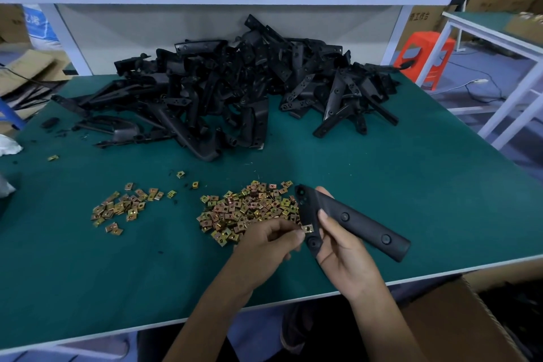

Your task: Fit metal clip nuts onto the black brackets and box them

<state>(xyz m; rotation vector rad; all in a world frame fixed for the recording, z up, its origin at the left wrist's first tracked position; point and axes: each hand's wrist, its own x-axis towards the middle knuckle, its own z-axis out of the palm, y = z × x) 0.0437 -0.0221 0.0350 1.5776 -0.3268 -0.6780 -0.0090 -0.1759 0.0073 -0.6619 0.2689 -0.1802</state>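
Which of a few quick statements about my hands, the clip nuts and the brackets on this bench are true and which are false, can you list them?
1. The right hand holds a black bracket. True.
2. The left hand presses a clip nut against that bracket. True.
3. The loose clip nuts sit in a tray. False: they lie straight on the green table, in two patches.
4. The bracket pile is nearer the person than the nuts. False: it lies beyond them, at the far side of the table.
5. A cardboard box stands below the table's near edge, on the right. True.
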